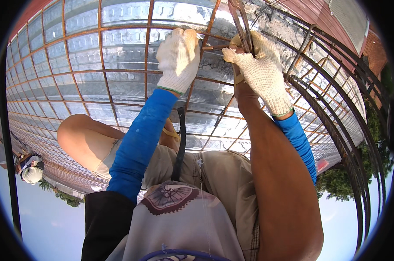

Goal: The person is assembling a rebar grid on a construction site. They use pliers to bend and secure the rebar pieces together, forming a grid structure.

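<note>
A rusty steel mesh [103,69] of crossing bars spreads over ribbed shiny metal decking [127,48]. My left hand [178,58], in a white knitted glove, is closed in a fist against the mesh at the upper middle; whatever its curled fingers hold is hidden. Gloved alike, my right hand [262,65] grips a pair of rusty pliers [240,21], which point up and away past the fingers. A short rusty rod [215,47] shows between the two hands. My right foot, in a strapped sandal, stands beside the right hand.
Long dark reinforcing bars [325,111] curve down the right side, with thin loose wires [260,11] near the pliers. Rough grey concrete [279,28] lies beyond my right hand. A dark strap [179,143] hangs between my legs. Another person [32,169] is at the far left.
</note>
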The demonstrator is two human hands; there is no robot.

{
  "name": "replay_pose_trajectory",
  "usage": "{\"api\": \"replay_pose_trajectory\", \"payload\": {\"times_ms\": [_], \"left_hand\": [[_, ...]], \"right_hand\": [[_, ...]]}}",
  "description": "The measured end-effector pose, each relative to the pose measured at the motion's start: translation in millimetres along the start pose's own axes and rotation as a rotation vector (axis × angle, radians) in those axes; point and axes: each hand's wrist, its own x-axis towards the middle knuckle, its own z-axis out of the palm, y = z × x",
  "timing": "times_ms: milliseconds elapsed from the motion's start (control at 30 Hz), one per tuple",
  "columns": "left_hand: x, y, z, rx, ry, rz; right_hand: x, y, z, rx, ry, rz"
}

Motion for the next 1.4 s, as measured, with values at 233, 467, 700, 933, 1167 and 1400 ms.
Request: {"api": "replay_pose_trajectory", "payload": {"times_ms": [233,467,700,933,1167,1400], "left_hand": [[-11,18,19,-0.483,0.173,-0.421],[-14,29,23,-0.667,0.190,-0.516],[-28,19,16,-0.494,0.163,-0.215],[4,-7,0,-0.538,-0.037,-0.011],[19,-15,-9,-0.508,-0.224,-0.052],[15,-4,-17,-0.526,-0.236,-0.166]], "right_hand": [[-4,9,1,0.129,0.009,0.110],[-4,3,-1,-0.069,-0.006,0.060],[-18,16,-5,-0.156,0.039,-0.133],[-20,5,-8,-0.075,-0.139,0.006],[-1,36,-13,0.181,-0.240,0.128],[33,-17,-27,-0.180,-0.332,0.141]]}}
